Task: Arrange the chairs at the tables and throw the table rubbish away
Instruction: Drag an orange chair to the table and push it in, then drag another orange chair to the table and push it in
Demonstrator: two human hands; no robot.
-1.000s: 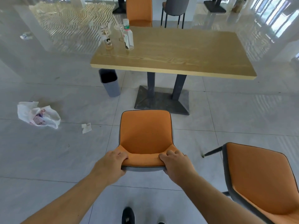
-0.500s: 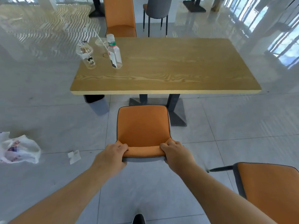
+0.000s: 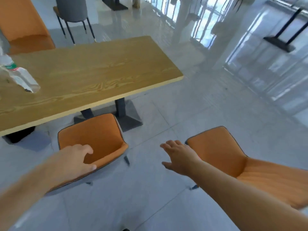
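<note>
An orange chair [image 3: 98,135] stands with its seat at the near edge of the wooden table [image 3: 100,72]. My left hand [image 3: 71,162] rests on the top of its backrest, fingers curled loosely over the rim. A second orange chair [image 3: 221,150] stands out on the floor to the right, turned away from the table. My right hand [image 3: 180,157] hovers open, fingers spread, just left of that chair's backrest and not touching it. A clear plastic bottle [image 3: 21,77] with a green-and-red label stands on the table's left end.
A dark bin [image 3: 20,135] sits under the table's left side. The black table base [image 3: 128,117] is just beyond the first chair. Another orange chair [image 3: 21,25] and a grey chair [image 3: 71,9] stand on the far side. Glass walls and another table's base [image 3: 280,42] are at the right.
The first chair went forward to the table edge. My right hand let go of its backrest and swung right toward the second chair. My view turned right.
</note>
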